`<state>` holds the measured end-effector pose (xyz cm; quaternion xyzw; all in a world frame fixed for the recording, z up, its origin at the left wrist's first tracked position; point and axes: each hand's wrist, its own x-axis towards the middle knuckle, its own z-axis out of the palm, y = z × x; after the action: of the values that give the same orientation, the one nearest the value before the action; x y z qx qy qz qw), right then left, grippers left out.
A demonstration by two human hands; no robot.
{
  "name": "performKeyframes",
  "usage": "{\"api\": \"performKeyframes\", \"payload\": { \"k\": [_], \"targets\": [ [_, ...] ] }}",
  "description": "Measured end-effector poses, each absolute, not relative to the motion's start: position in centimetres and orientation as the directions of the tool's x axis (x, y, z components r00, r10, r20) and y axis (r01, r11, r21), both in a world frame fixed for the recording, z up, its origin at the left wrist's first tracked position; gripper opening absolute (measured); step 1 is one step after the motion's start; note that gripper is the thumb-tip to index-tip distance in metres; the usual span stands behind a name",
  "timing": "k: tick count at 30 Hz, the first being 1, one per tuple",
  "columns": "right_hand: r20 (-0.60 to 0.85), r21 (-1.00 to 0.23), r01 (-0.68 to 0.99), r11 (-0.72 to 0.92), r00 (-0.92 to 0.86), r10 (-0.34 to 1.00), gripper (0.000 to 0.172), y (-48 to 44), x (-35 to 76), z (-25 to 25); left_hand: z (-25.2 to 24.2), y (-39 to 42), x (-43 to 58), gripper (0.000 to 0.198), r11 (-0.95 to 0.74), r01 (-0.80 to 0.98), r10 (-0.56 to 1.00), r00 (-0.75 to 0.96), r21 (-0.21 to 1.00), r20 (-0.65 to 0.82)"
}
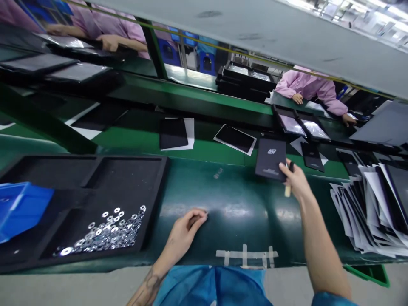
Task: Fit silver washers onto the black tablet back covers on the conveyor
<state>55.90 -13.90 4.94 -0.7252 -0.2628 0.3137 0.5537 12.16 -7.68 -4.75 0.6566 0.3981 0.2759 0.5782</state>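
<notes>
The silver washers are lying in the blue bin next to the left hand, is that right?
No, the washers lie in the black foam tray, not the blue bin, as the head view shows. They are next to the left hand, as you said.

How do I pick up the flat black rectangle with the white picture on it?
Take the flat black rectangular case by its edge near the lower corner, coming from the side, as the right hand does. It looks thin and flat, so its edge is easiest to pinch, and the printed face stays uncovered.
</notes>
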Motion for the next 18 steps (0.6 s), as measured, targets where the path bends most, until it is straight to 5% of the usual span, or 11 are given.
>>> {"api": "performKeyframes", "payload": {
  "k": [3, 6, 8, 13, 18],
  "targets": [
    [-0.125, -0.872, 0.262, -0.413, 0.697, 0.706, 0.066, -11.2, 62.9, 6.3, -5.6, -8.1, 8.1, 0.032, -0.207, 0.308, 0.906, 0.418, 0.928, 0.064],
    [-0.127, -0.420, 0.599, -0.682, 0.705, 0.698, 0.045, -8.8, 66.1, 5.8, -6.4, -8.8, 5.9, 0.031, -0.308, 0.424, 0.936, 0.297, 0.852, 0.190],
    [-0.119, -0.196, 0.706, -0.681, 0.672, 0.731, 0.035, -6.6, 65.8, 5.1, -6.9, -9.2, 5.9, 0.028, -0.345, 0.482, 0.933, 0.269, 0.806, 0.239],
    [-0.062, -0.192, 0.876, -0.443, 0.439, 0.896, 0.039, 2.7, 61.8, 2.9, -7.5, -9.3, 7.2, 0.017, -0.523, 0.484, 0.849, 0.365, 0.701, 0.382],
    [-0.059, -0.190, 0.852, -0.488, 0.486, 0.872, 0.050, 10.2, 59.7, 1.3, -7.9, -9.0, 6.9, 0.013, -0.565, 0.515, 0.824, 0.385, 0.645, 0.415]
  ]
}}
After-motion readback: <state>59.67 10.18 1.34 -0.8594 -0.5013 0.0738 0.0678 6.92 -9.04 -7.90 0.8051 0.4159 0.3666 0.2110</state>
